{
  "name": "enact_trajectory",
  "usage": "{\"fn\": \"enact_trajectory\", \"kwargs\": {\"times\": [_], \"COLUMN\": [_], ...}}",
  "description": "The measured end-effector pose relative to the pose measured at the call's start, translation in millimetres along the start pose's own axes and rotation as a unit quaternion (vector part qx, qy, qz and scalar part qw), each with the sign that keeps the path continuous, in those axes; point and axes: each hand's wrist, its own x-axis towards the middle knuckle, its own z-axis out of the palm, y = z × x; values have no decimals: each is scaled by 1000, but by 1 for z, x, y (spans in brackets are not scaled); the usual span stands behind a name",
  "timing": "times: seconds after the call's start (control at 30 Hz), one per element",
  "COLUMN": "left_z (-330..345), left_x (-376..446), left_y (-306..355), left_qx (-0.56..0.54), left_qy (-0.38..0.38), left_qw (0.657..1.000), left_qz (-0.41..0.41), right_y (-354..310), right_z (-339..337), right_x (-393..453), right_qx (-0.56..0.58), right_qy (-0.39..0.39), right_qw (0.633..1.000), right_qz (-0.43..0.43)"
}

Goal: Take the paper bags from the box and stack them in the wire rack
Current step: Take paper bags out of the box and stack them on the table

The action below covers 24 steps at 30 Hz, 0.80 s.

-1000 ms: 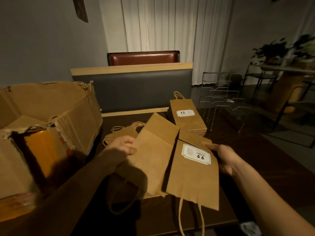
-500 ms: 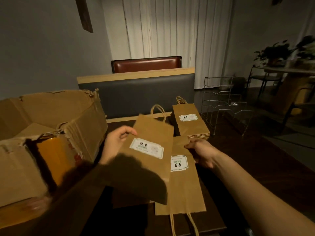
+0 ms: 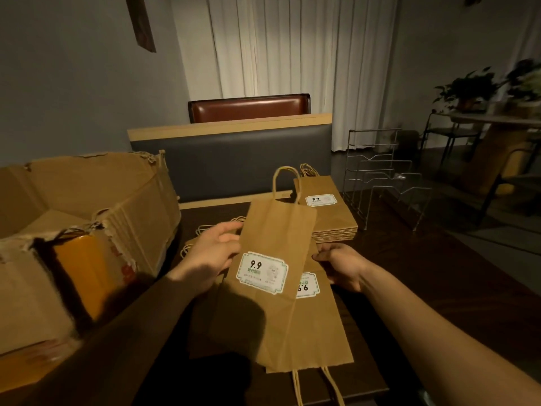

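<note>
The left hand (image 3: 215, 253) grips the left edge of the paper bag (image 3: 272, 276), raised mid-bench with its long axis toward the far edge, while the nearer right hand (image 3: 341, 266), fingers loosely curled, faces the wire rack (image 3: 380, 177) at the far right corner

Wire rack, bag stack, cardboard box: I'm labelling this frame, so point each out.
wire rack (image 3: 380, 183), head view, front wires.
bag stack (image 3: 329, 216), head view, top bag's face.
cardboard box (image 3: 87, 186), head view, inner back wall.

Matt brown kraft paper bag (image 3: 275, 259) w/ glossy white sticker (image 3: 262, 272), rough torn corrugated cardboard box (image 3: 87, 194), thin bare-metal wire rack (image 3: 380, 177), dark polished wood table (image 3: 439, 288), shiny leather chair back (image 3: 248, 108).
</note>
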Motion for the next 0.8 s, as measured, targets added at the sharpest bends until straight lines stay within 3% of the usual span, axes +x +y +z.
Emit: {"fn": "enact_trajectory", "kwargs": {"times": [0.2,0.33,0.4,0.5,0.57,0.7,0.8], "left_z": [5,15,25,49,68,99,107], "left_x": [-2,2,5,4,6,5,-2], "left_y": [1,13,23,24,7,-42,-55], "left_qx": [52,191,312,482,536,552,552], "left_qy": [14,11,-11,-89,-124,-198,-191], "left_qw": [998,975,928,815,748,669,644], "left_qz": [-23,115,202,308,371,457,495], "right_y": [5,3,0,1,3,8,7], "right_z": [-4,-9,-9,-7,-4,-2,-2], "right_x": [4,3,1,2,4,4,0], "right_qx": [11,14,10,19,29,48,-20], "right_qy": [-14,-31,-36,-30,-27,-19,-47], "right_qw": [1000,999,999,999,999,998,999], "right_qz": [-1,-3,-2,12,18,19,-16]}}
